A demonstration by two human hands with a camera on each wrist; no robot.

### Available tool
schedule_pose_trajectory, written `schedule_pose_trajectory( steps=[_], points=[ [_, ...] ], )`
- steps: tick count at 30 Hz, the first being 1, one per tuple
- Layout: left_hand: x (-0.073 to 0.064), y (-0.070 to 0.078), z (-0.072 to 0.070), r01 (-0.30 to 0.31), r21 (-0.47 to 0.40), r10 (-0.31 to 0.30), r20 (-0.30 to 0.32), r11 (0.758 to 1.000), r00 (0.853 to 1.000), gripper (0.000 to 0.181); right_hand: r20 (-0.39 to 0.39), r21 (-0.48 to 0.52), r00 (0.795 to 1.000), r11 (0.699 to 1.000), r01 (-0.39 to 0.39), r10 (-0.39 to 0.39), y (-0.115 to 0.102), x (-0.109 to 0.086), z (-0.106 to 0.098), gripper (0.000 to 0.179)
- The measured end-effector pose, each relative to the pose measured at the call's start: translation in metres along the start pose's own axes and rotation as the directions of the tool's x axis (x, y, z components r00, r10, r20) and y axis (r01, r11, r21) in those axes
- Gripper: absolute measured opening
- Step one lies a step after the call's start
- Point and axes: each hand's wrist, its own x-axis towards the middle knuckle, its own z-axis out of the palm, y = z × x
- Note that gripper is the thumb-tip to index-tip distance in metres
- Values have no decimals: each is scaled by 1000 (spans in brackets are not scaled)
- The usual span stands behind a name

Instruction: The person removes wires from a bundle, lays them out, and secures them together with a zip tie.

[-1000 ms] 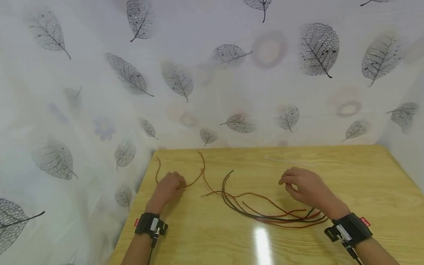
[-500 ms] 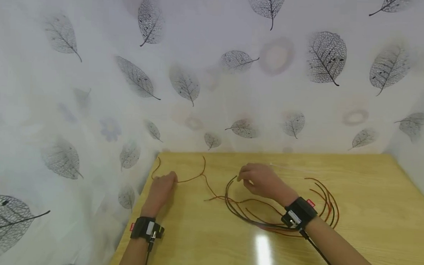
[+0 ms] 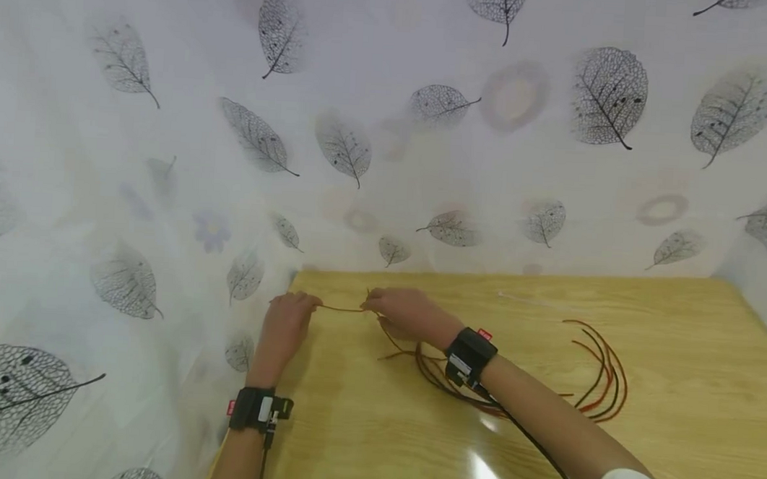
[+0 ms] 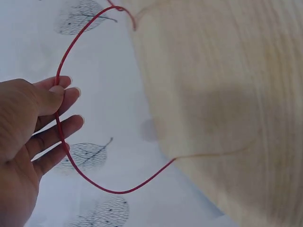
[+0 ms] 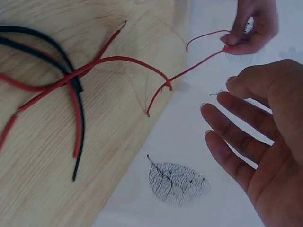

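Note:
My left hand (image 3: 285,328) pinches a thin red wire (image 4: 116,192) between thumb and index finger, a little above the table. The wire bows to both sides of the hand in the left wrist view. At its right part it meets a second red wire (image 5: 128,59); they cross or hook together there, and I cannot tell which. My right hand (image 3: 412,317) hovers by this crossing with its fingers loosely bent. In the right wrist view, a gap shows between the right fingertips (image 5: 206,108) and the wire.
Several black wires (image 5: 81,113) and red wires (image 3: 622,375) lie in a loose curve on the wooden table (image 3: 373,441), partly under the right forearm. A thin whitish strip (image 3: 530,299) lies at the back. Leaf-printed curtain (image 3: 359,209) hangs behind and at the left.
My right hand has moved left from over the wire bundle to the crossing of the red wires. My left hand has shifted slightly and raised its red wire, now stretched straighter.

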Motion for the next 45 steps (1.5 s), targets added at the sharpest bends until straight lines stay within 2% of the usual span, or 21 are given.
schedule_pose_trajectory(
  steps=[3, 5, 10, 13, 15, 17, 22, 26, 28, 30, 33, 35, 37, 39, 41, 45],
  points=[
    [8, 3, -11, -24, -48, 23, -13, 999, 1000, 18, 33, 19, 999, 1000, -11, 11, -5, 21, 0, 49],
    [13, 5, -17, -49, -78, 48, -23, 996, 999, 17, 44, 71, 999, 997, -28, 25, -8, 32, 2, 50],
    [16, 6, -37, -154, -76, 146, -94, 985, 985, 12, 3, 253, 1000, 967, -27, 27, -13, 45, 13, 32],
    [13, 5, -52, -182, -80, 170, -135, 980, 976, 12, -28, 346, 1000, 938, 6, 5, -15, 48, 18, 20],
    [10, 3, -63, -169, -94, 154, -145, 981, 977, 13, -44, 393, 999, 919, 17, 1, -17, 51, 19, 16],
    [7, 2, -67, -146, -121, 130, -135, 982, 982, 14, -65, 429, 998, 903, 25, 4, -18, 49, 21, 15],
    [-4, -7, -75, -70, -168, 56, -91, 983, 994, 13, -153, 446, 988, 893, 58, 12, -16, 42, 12, 13],
    [-11, -17, -83, -36, -179, 17, -106, 983, 994, 14, -229, 456, 973, 886, 88, 21, -8, 32, 0, 14],
    [-13, -21, -87, -23, -173, -1, -133, 985, 991, 15, -269, 445, 963, 890, 105, 21, -2, 25, -7, 16],
    [-14, -24, -89, -14, -161, -12, -158, 987, 987, 14, -301, 384, 954, 916, 116, 6, 6, 16, -15, 16],
    [-9, -22, -84, -50, -165, 19, -183, 985, 983, 14, -325, 209, 945, 974, 92, -20, 22, -10, -27, 15],
    [-4, -17, -76, -91, -172, 58, -189, 981, 980, 14, -324, 78, 946, 995, 60, -32, 33, -30, -36, 14],
    [1, -10, -66, -134, -175, 100, -190, 976, 977, 14, -314, -23, 949, 999, 24, -29, 43, -50, -43, 12],
    [6, -1, -55, -161, -179, 130, -172, 971, 977, 15, -297, -80, 955, 997, -19, -6, 51, -71, -50, 12],
    [12, 10, -42, -182, -178, 157, -144, 967, 977, 15, -276, -108, 961, 993, -55, 24, 59, -95, -55, 13],
    [25, 37, -19, -219, -166, 211, -64, 962, 975, 13, -267, -93, 961, 990, -104, 76, 73, -145, -60, 13]
  ],
)
